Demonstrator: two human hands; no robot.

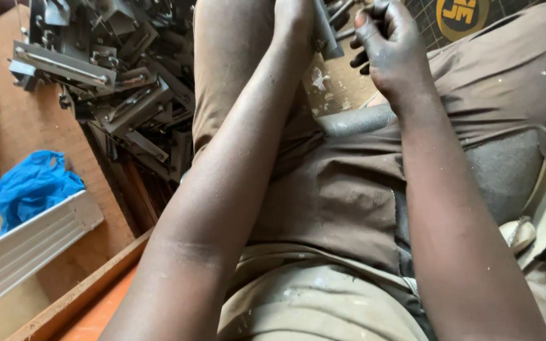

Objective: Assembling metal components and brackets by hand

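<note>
My left hand (293, 22) is at the top edge of the view, closed around a grey metal bar (325, 35) that sticks down to the right of it. My right hand (392, 47) is just to the right of that bar, fingers curled, fingertips close to the bar's end; whether they touch it is hidden. Both forearms reach up over my lap in brown trousers (349, 189). A grey metal tube (356, 120) lies across my thigh below the hands.
A heap of grey metal brackets and fittings (118, 88) lies on the wooden board at upper left. A crumpled blue plastic bag (33, 186) and a ribbed aluminium profile (26, 246) lie at left. A dark gridded mat (475, 19) is at top right.
</note>
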